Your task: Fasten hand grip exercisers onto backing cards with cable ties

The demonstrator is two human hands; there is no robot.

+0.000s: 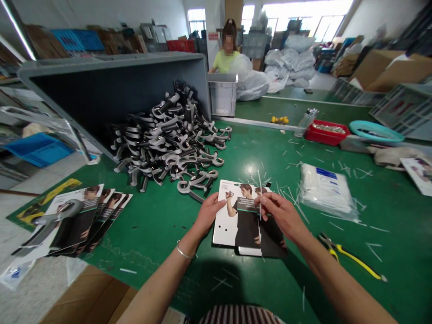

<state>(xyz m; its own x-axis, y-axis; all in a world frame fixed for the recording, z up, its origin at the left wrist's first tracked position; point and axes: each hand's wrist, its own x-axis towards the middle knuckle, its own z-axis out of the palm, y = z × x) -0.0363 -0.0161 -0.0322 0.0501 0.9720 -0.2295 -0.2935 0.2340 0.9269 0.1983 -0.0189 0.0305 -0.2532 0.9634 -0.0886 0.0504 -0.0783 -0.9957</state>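
Left hand clasping one printed card, right hand pinching one white tie; perhaps four cards leftward.

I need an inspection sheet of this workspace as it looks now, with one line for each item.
Surface: green table mat, partly covered.
Job's things: printed backing card lying flat; thin white tie upright over it.
Clutter: pile of hand grip trainers; stack of printed cards; bag of white ties; yellow-handled cutters; cut tie ends scattered about.
Grippers: left hand holds the card's left edge; right hand pinches the tie.
Cables: nothing seen.
Surroundings: grey bin, grey crate, red tray, a person in a yellow-green shirt, white sacks.
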